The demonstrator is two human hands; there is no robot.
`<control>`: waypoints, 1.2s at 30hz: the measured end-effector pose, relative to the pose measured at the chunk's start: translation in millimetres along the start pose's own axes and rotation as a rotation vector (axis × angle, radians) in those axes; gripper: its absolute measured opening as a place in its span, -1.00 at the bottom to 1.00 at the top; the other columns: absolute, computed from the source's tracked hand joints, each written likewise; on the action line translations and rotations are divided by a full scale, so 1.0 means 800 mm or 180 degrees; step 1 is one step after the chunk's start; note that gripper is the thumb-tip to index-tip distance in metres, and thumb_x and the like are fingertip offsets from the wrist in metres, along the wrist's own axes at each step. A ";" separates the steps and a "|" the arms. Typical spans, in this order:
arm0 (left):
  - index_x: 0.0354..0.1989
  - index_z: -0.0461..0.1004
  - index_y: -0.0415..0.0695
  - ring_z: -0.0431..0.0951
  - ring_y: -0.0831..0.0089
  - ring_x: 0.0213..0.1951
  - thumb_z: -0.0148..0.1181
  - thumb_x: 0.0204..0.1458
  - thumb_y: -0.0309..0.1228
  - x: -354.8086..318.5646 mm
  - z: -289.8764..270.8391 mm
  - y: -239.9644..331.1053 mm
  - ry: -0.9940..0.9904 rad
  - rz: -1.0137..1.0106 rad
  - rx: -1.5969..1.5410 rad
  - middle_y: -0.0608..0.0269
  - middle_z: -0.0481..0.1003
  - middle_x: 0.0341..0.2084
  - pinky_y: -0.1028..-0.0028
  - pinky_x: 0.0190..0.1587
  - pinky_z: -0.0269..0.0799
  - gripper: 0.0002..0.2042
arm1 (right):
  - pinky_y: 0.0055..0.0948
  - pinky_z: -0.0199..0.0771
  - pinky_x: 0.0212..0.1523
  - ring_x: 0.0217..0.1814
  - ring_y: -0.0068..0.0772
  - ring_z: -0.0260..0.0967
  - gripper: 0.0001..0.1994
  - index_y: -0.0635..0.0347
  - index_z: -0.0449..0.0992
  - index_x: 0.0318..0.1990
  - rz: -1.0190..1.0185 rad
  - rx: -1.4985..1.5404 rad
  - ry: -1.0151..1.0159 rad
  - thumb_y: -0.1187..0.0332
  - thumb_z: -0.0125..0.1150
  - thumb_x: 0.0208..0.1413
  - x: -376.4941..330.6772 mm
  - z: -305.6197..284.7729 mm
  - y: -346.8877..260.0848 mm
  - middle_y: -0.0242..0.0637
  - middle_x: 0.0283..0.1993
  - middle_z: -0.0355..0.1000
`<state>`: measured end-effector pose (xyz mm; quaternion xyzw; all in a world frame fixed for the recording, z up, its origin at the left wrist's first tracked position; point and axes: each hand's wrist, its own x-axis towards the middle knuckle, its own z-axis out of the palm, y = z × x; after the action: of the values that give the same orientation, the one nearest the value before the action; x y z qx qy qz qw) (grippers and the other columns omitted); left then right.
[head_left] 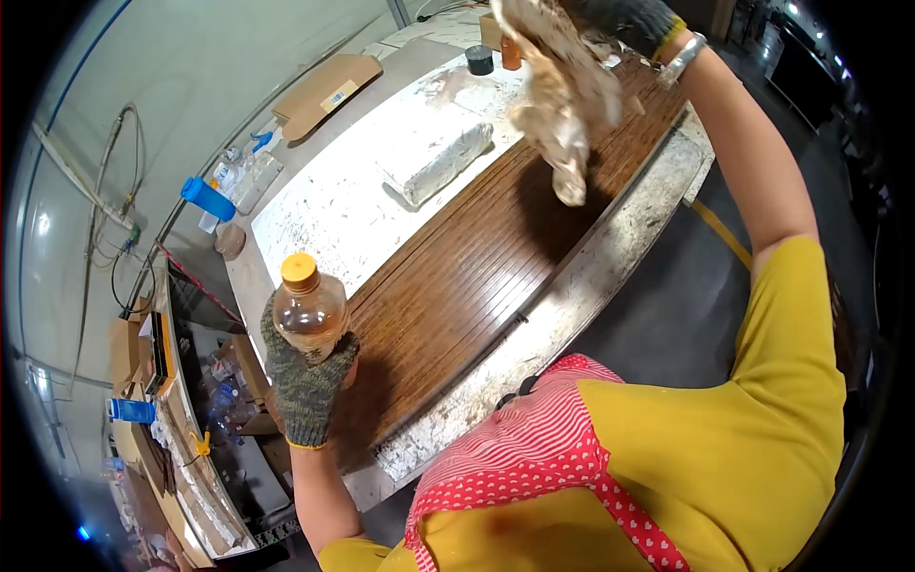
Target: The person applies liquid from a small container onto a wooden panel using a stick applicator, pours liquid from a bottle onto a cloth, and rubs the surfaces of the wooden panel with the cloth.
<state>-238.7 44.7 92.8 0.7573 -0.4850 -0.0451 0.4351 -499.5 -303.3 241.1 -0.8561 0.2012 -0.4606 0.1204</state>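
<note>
Amber liquid fills the clear plastic bottle with the orange screw cap [310, 310], which stands upright in the grip of the left hand [303, 377]. That hand wears a speckled grey-green knit glove, and its fingers are wrapped tight round the bottle's lower half, just above the near-left end of the dark brown grooved wooden panel [477, 257]. The right hand [629, 21], gloved in dark knit with a yellow cuff, is raised over the far end of the panel and is closed on a crumpled, stained beige rag [558, 95] that hangs down clear of the wood.

The cap looks screwed on, though I cannot tell how tightly. If it is loose and the bottle tips, the liquid could spill in a pool over the panel or down the glove. The knit glove may also slide on smooth plastic. The rag, if it is soaked, might drip and leave spots on the wood below it.

The panel lies on a white, paint-spattered counter [324, 214], beside a whitish rectangular block [437, 160]. At the far end stand a small black cap-shaped object [479, 59] and a small orange bottle [511, 52]. A flat brown cardboard package [324, 93] lies at the counter's far-left edge, with a small pale rectangular label on its top face. Nearer, at the left edge, are clear plastic bottles, one with a blue cap [208, 198]. Lower left, a blue rectangular tag or box [132, 410] sits among cluttered shelves.
</note>
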 end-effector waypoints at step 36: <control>0.18 0.24 -0.15 0.54 0.22 -0.02 0.54 -0.30 -0.28 0.028 0.059 0.000 -0.0484 0.0340 0.0598 0.04 0.51 -0.05 0.33 0.05 0.45 -0.19 | -0.30 0.35 0.14 0.11 -0.20 0.36 -0.61 0.19 0.44 0.05 0.1769 0.1306 -0.1473 0.31 0.18 0.03 -0.251 0.223 0.012 -0.10 0.07 0.42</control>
<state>-249.9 -1.9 71.5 0.7622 -0.5583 -0.0335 0.3260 -451.8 -216.8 -9.2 -0.8084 0.2962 -0.2366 0.4503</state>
